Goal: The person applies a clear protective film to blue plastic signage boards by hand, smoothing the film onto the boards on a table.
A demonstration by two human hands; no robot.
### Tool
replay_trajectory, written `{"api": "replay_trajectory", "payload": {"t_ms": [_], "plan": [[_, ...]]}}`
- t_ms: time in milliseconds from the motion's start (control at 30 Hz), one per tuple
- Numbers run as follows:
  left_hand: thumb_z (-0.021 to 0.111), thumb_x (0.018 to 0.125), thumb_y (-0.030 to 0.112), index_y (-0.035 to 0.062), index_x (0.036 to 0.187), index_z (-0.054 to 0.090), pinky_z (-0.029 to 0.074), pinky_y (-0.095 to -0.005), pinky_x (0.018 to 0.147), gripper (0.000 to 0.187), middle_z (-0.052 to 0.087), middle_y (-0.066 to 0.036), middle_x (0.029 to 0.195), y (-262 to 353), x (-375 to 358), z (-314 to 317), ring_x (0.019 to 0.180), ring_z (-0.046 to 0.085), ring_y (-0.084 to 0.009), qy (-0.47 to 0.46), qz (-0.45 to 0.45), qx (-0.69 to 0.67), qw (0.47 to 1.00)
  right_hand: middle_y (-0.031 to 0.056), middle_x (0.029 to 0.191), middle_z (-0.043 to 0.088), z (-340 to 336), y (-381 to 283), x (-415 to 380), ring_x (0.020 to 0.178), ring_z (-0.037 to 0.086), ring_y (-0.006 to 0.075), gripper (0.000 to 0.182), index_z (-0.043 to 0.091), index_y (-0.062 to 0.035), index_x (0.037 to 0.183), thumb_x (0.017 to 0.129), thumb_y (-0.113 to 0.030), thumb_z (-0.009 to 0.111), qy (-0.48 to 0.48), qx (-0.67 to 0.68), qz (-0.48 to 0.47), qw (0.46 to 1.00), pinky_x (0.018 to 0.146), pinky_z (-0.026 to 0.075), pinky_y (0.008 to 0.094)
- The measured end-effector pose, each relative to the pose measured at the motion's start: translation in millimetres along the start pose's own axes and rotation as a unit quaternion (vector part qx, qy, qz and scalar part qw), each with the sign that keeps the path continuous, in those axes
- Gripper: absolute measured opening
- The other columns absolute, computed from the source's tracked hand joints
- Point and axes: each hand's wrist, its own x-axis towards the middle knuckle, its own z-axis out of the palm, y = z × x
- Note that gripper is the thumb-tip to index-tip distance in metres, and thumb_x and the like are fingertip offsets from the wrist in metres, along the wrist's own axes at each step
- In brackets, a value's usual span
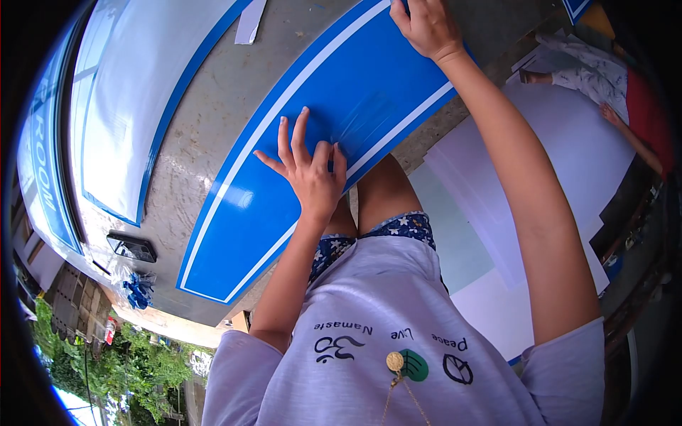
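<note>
The blue panel (pixel 355 92) slants from lower left to upper centre, left hand (pixel 314 176) mid-length, right hand (pixel 430 32) at its top end; I cannot tell either's grip.

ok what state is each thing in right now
panel: flat on table
left hand: at panel, three fingers extended, grip unclear
right hand: at panel, grip unclear
phone: lying down
plastic: crumpled
white sheets: overlapping
</note>
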Motion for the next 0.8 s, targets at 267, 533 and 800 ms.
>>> {"api": "replay_trajectory", "payload": {"t_ms": [267, 533, 800], "plan": [[0.069, 0.077, 0.012, 0.011, 0.06, 0.055, -0.005, -0.0646, 0.112, 0.022, 0.045, -0.008, 0.145, -9, -7, -8, 0.141, 0.028, -0.0347, -0.013, -0.003, 0.018, 1.0, 0.0163, 0.114, 0.048, 2, 0, -1, 0.104, 0.048, 0.0347, 0.031, 0.051, -0.0036, 0.112, 0.082, -0.004, 0.054, 0.013, 0.006, -0.005, 1.0, 0.093, 0.042, 0.0432], [0.069, 0.076, 0.013, 0.0111, 0.059, 0.055, -0.006, -0.0644, 0.113, 0.022, 0.046, -0.006, 0.143, -17, -18, -15, 0.139, 0.031, -0.0334, -0.01, -0.015, 0.025, 1.0, 0.0166, 0.113, 0.048, 3, 1, 1, 0.103, 0.049, 0.0347, 0.029, 0.052, -0.0035, 0.111, 0.082, -0.004, 0.053, 0.027, 0.004, -0.018, 0.999, 0.092, 0.042, 0.0434], [0.069, 0.076, 0.012, 0.0106, 0.06, 0.054, -0.004, -0.064, 0.113, 0.022, 0.045, -0.008, 0.145, -27, -28, -22, 0.141, 0.028, -0.0351, -0.029, -0.013, 0.027, 0.999, 0.0167, 0.113, 0.048, 5, 2, 0, 0.103, 0.049, 0.0342, 0.029, 0.052, -0.0033, 0.111, 0.082, -0.004, 0.053, 0.033, 0.008, -0.024, 0.999, 0.092, 0.042, 0.0431]]}}
